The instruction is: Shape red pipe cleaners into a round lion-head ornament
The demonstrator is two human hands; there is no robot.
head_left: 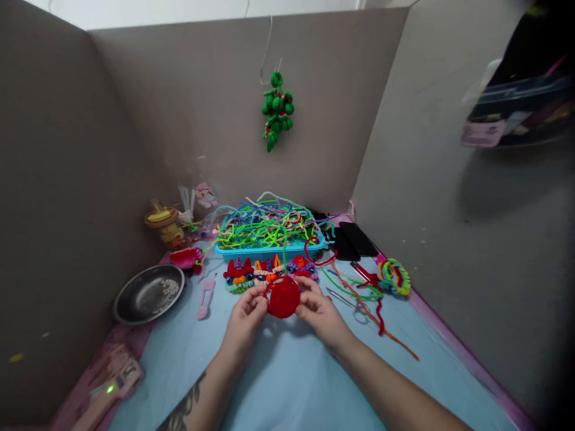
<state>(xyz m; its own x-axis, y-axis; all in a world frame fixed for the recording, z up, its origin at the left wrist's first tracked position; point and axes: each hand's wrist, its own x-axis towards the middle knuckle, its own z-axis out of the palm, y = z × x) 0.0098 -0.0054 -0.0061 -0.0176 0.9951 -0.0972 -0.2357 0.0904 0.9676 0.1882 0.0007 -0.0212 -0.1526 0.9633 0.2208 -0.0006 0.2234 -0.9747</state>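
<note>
A round red fuzzy piece, made of red pipe cleaner, is held above the light blue table. My left hand pinches its left edge and my right hand pinches its right edge. Both hands have their fingers closed on it. Just behind it lies a row of small finished pipe-cleaner figures in red, orange and purple.
A blue tray heaped with coloured pipe cleaners stands at the back. A metal bowl sits left, a pink tool near left. Scissors, loose pipe cleaners and a coloured ring lie right. A green ornament hangs on the grey partition.
</note>
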